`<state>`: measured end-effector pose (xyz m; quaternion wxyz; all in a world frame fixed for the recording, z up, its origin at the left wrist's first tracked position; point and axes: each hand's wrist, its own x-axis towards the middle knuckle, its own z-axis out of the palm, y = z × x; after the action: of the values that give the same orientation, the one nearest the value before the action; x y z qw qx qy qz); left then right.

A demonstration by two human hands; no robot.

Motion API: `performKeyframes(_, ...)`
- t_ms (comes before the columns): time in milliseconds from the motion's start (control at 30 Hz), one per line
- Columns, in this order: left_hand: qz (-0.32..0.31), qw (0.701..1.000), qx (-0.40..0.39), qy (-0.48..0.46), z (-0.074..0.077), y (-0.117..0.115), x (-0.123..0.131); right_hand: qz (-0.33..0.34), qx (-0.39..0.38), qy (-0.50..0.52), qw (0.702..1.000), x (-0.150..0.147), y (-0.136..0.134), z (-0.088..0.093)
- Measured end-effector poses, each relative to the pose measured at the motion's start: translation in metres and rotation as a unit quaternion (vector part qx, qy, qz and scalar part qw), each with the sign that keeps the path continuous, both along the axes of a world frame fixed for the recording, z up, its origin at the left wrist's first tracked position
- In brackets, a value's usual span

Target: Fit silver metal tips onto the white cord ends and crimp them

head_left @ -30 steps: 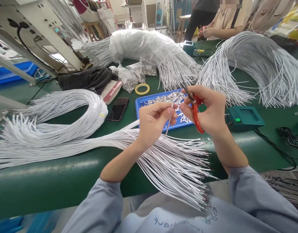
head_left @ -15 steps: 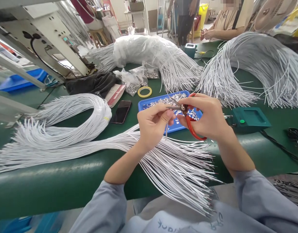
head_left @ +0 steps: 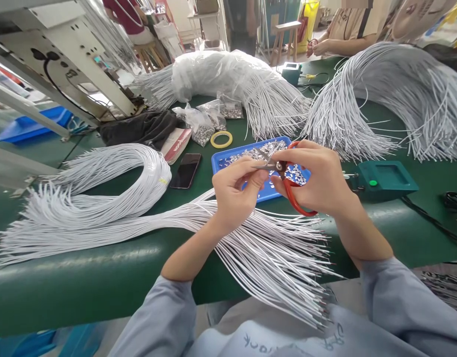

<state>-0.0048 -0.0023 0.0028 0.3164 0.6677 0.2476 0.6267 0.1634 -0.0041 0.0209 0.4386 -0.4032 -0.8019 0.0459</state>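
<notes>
My right hand (head_left: 315, 173) grips orange-handled scissors (head_left: 296, 198), with their blades parted and pointing left. My left hand (head_left: 236, 191) is closed in a pinch at the blades. A white cable appears to be in its fingers, mostly hidden by them. Beneath both hands, a blue tray (head_left: 215, 161) holds many small silvery metal pieces. Below my left hand a bundle of white cables (head_left: 273, 258) fans out across the table toward my lap, its tips dark or reddish.
A coiled cable bundle (head_left: 150, 183) and a phone (head_left: 186, 171) lie left. Yellow tape (head_left: 221, 140) and bagged metal parts (head_left: 203, 131) sit behind the tray. Larger cable bundles (head_left: 392, 64) arch behind. A green device (head_left: 386, 179) stands right. Another person's hands (head_left: 319, 48) work across the table.
The scissors' blades have shifted slightly left at my left fingertips. The cable piece seen below those fingers is now hardly visible. In the background, a standing person has moved left, exposing a stool.
</notes>
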Motion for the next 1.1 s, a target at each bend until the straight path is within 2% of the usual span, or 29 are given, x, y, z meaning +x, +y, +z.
performKeyframes(300, 0.018, 0.999, 0.026, 0.023, -0.0006, 0.0, -0.0004, 0.002, 0.002, 0.002, 1.0, 0.0002, -0.0007, 0.0006)
performKeyframes(733, 0.012, 0.999, 0.032, 0.021, -0.0008, -0.0008, -0.0003, -0.002, -0.013, -0.054, 0.998, 0.0021, -0.004, 0.0039)
performKeyframes(933, 0.018, 0.999, 0.033, 0.027, -0.0012, -0.0013, -0.0015, 0.002, -0.021, -0.041, 0.999, 0.0008, -0.0033, 0.0036)
performKeyframes(1100, 0.03, 0.997, 0.059, 0.044, -0.0002, -0.0021, -0.0019, 0.016, -0.064, 0.0, 0.998, -0.0012, -0.0063, 0.0046)
